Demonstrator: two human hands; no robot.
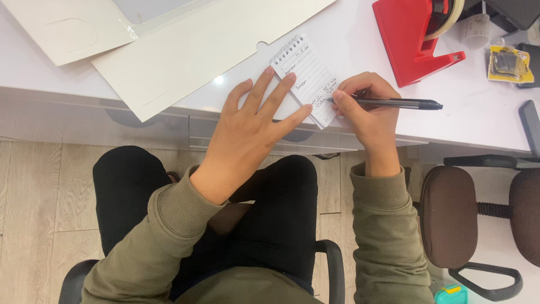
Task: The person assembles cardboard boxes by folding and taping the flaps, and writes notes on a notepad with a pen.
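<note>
A small spiral-bound notepad (308, 72) with lined pages and handwriting lies near the front edge of the white desk (360, 39). My left hand (253, 126) rests flat with fingers spread, its fingertips pressing on the notepad's left side. My right hand (368, 107) grips a black pen (394, 103), whose tip touches the lower right of the page. Both arms wear olive green sleeves.
A red tape dispenser (413, 36) stands at the back right, with a yellow packet (509, 63) beyond it. Large white card sheets (191, 45) lie at the back left. A brown office chair (450, 217) stands to my right on the wooden floor.
</note>
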